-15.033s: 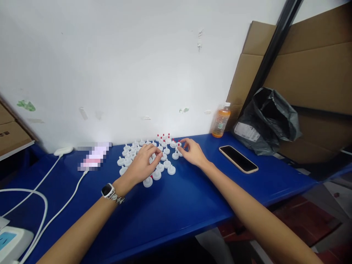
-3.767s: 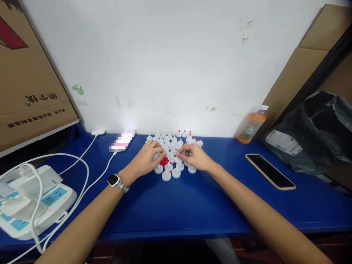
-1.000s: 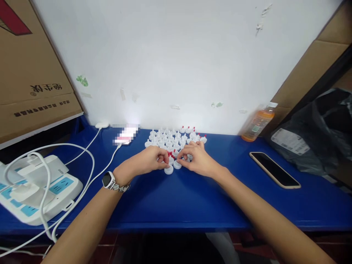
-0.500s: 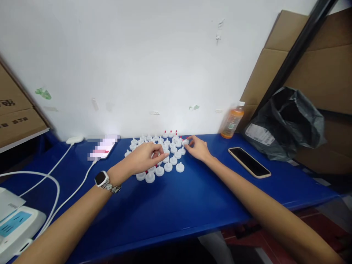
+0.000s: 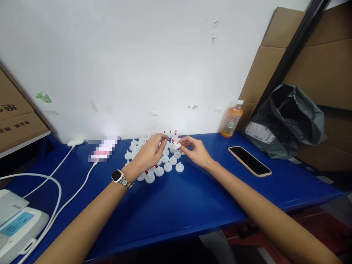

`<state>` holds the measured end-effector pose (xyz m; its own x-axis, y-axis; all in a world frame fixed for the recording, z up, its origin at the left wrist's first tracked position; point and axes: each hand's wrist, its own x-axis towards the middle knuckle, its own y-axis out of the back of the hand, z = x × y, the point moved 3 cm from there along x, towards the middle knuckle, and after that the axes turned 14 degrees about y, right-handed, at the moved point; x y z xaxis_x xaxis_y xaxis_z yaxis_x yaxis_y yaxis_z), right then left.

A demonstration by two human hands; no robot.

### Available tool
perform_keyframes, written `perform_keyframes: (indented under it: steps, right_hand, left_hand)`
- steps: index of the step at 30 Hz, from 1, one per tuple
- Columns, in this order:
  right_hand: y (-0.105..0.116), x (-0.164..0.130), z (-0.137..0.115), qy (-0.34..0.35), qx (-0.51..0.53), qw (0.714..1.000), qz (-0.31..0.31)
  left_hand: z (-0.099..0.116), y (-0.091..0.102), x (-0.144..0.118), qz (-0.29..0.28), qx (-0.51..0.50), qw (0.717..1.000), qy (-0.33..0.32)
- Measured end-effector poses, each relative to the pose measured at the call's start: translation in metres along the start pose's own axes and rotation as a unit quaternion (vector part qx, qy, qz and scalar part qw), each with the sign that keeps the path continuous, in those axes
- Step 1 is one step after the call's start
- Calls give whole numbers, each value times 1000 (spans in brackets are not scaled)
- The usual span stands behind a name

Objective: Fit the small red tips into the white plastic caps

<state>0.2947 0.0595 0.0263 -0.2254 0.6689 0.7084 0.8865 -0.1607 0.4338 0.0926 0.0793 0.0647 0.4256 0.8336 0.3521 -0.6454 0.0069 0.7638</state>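
Observation:
Many white nozzle caps (image 5: 150, 178) stand in a cluster on the blue table, some with small red tips. Between thumb and fingers my right hand (image 5: 197, 151) pinches a white nozzle cap with a red tip (image 5: 177, 145), tilted so that the tip points left. My left hand (image 5: 150, 152) reaches over the cluster, palm down, hiding part of it. Its fingers are bent and the thumb is apart from them; I see nothing held there. The left fingertips are just left of the held cap's red tip.
On the right are a phone (image 5: 249, 161), an orange drink bottle (image 5: 232, 119) and a grey plastic bag (image 5: 286, 121). To the left lie a lit phone (image 5: 104, 148) on a cable and a white power strip (image 5: 24, 229). A white wall (image 5: 137, 66) rises behind the table.
My right hand has brought a nozzle cap left, toward the middle of the cluster. My left hand has moved right and away from me, and its fingers have loosened from a pinch.

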Motion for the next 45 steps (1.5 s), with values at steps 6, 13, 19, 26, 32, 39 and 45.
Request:
perform_keyframes:
  steps: [6,13,19,26,32,39,45]
  right_hand:
    - [-41,8,-45,10,125,991,-49]
    - [-79,32,-56,-65,252,959,-111]
    - [-84,27,-53,-54,244,960,-124]
    - [-57,18,-65,116,-126,985,-37]
    - [-58,19,-66,181,-233,954,-45]
    - [-66,21,-60,-13,32,996,-82]
    - [-76,18,-59,-147,340,918,-141]
  left_hand:
    - [-17,11,-28,-67,0,997,-30]
    - [-34,37,-37,11,5,1000,0]
    - [-33,32,-38,-7,-44,999,-6]
    - [-24,13,-30,25,-162,984,75]
    - [-28,1,-22,-7,-294,937,190]
    - [-25,18,-32,5,-106,990,90]
    - [-15,25,-45,-7,37,995,-96]
